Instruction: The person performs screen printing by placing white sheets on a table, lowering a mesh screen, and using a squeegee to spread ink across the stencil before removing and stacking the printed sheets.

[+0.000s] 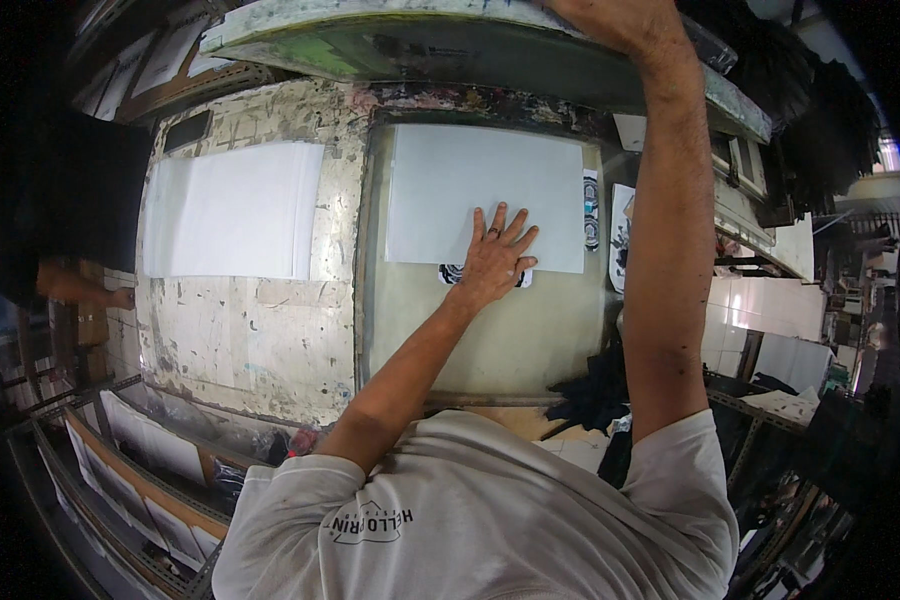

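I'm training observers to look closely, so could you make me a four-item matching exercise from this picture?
1. Left hand
2. Right hand
3. Ring
4. White sheets

A. around a finger
B. on the stained tabletop
C. at the picture's top edge
D. spread on the large pale sheet

Pairs: 1-D, 2-C, 3-A, 4-B
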Tool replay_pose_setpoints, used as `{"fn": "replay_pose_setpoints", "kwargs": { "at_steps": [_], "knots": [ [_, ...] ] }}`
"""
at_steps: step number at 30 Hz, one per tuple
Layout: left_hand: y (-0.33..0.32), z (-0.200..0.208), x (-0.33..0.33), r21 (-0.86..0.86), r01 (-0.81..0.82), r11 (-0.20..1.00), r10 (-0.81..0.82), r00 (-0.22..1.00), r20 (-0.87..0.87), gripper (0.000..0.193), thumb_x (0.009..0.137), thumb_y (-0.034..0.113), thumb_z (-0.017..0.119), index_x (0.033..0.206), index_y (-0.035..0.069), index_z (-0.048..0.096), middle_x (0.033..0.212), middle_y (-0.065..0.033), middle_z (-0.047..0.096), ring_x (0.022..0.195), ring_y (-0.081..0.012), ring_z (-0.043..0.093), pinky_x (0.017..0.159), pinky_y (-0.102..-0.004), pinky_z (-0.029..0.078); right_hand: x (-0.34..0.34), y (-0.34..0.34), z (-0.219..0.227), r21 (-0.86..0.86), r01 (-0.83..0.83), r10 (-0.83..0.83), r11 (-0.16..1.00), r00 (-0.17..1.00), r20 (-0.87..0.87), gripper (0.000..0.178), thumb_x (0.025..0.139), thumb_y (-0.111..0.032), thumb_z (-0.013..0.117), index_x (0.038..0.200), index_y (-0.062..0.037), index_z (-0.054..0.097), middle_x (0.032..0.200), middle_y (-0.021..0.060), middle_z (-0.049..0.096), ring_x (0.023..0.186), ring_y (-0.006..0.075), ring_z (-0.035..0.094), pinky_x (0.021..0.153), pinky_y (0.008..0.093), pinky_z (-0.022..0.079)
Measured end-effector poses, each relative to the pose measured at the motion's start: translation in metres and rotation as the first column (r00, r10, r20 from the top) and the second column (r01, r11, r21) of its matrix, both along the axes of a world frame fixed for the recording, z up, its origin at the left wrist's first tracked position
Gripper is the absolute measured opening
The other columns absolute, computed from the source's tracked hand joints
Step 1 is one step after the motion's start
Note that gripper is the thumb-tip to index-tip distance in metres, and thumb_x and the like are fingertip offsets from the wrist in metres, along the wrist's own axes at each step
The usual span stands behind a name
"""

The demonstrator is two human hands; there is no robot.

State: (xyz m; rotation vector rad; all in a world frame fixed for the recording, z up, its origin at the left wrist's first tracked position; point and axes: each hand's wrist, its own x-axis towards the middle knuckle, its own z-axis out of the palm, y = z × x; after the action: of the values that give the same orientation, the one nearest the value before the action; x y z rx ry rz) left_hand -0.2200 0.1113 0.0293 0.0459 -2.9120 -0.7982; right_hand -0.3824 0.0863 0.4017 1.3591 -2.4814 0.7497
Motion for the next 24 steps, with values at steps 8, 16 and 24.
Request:
{"fn": "replay_pose_setpoints", "kwargs": {
  "at_steps": [8,16,24],
  "knots": [
    [-0.023,0.032,0.013,0.292,0.005,0.956,0.043,0.987,-0.158,0.058,0.099,0.032,0.058,0.152,0.015,0.042,0.153,-0.0114,0.046,0.147,-0.0360,0.032,0.120,-0.0603,0.013,0.008,0.010,-0.004,-0.024,-0.030,0.029,0.999,0.998,-0.063,0.045,0.071,-0.039,0.083,0.103,-0.0067,0.078,0.098,0.0169,0.076,0.092,0.0318,0.072,0.086,0.0397,0.055],
    [-0.128,0.131,0.102,0.947,0.034,0.319,0.867,0.394,-0.306,0.104,0.072,-0.008,0.067,0.161,0.005,0.013,0.140,-0.0178,0.050,0.118,-0.0264,0.057,0.096,-0.0351,0.050,0.063,0.061,-0.103,-0.159,-0.215,0.164,0.964,0.944,-0.285,0.047,0.072,-0.038,0.083,0.113,-0.0176,0.075,0.082,0.0103,0.072,0.071,0.0298,0.069,0.062,0.0396,0.053],
    [-0.123,0.044,0.206,0.922,-0.321,0.218,0.830,0.558,-0.002,0.088,0.058,-0.008,0.087,0.138,-0.003,0.051,0.124,-0.0098,0.063,0.112,-0.0205,0.060,0.101,-0.0353,0.049,0.124,0.100,-0.211,-0.048,-0.145,0.152,0.988,0.973,0.173,0.041,0.081,-0.021,0.075,0.122,-0.0213,0.073,0.094,0.0186,0.071,0.083,0.0336,0.068,0.074,0.0444,0.053]
  ]
}}
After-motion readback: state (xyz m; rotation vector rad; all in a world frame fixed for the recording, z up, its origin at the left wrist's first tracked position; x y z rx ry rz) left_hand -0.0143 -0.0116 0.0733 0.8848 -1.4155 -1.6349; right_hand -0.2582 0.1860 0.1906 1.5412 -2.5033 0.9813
